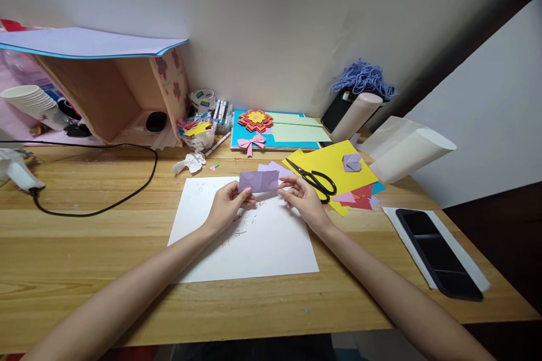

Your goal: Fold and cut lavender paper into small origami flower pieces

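Note:
A small purple paper rectangle (259,181) with crease lines is held up over a marked white sheet (249,248). My left hand (231,200) pinches its lower left part between thumb and fingers. At its right edge, the thumb and fingertips of my right hand (300,197) close on the paper. Black-handled scissors (319,181) lie on yellow paper (326,166) to the right, near a folded lilac paper piece (352,163). More lilac paper (275,168) lies just behind the held piece.
Behind are a blue board (275,144) with a paper flower (256,119) and pink bow (251,144), and a tub of scraps (199,135). A phone (438,254) lies at right. At left are a glue gun (21,172) and its black cable (144,183).

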Tool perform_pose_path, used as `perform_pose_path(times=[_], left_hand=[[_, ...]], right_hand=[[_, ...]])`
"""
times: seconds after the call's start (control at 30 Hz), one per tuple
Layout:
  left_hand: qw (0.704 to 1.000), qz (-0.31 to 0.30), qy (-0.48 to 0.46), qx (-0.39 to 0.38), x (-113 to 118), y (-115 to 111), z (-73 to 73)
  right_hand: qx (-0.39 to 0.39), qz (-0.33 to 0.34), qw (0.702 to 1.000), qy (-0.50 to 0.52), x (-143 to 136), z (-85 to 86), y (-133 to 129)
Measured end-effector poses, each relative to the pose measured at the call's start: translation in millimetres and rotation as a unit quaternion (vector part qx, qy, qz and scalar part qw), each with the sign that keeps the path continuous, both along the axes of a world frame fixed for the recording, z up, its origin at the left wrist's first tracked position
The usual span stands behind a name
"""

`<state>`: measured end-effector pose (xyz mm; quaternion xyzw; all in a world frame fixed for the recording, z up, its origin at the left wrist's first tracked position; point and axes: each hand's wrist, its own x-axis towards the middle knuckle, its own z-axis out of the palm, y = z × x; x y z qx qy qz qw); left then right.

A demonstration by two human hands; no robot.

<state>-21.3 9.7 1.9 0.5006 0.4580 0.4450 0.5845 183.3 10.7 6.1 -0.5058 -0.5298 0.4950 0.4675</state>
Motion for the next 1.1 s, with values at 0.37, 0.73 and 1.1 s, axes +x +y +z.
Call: perform_pose_path(times=[0.37, 0.73, 1.1], left_hand=[[1.000, 0.003, 0.001, 0.000, 0.4, 0.2, 0.4], [1.000, -0.009, 0.019, 0.010, -0.7, -0.8, 1.8], [0.993, -0.080, 0.066, 0.049, 1.7, -4.9, 4.3]], right_hand=[[-0.016, -0.007, 0.999, -0.042, -0.2, -2.9, -0.4], [0.221, 0.023, 0.952, -0.209, -11.6, 0.3, -16.6], [0.197, 0.016, 0.959, -0.204, -18.5, 1.8, -23.5]])
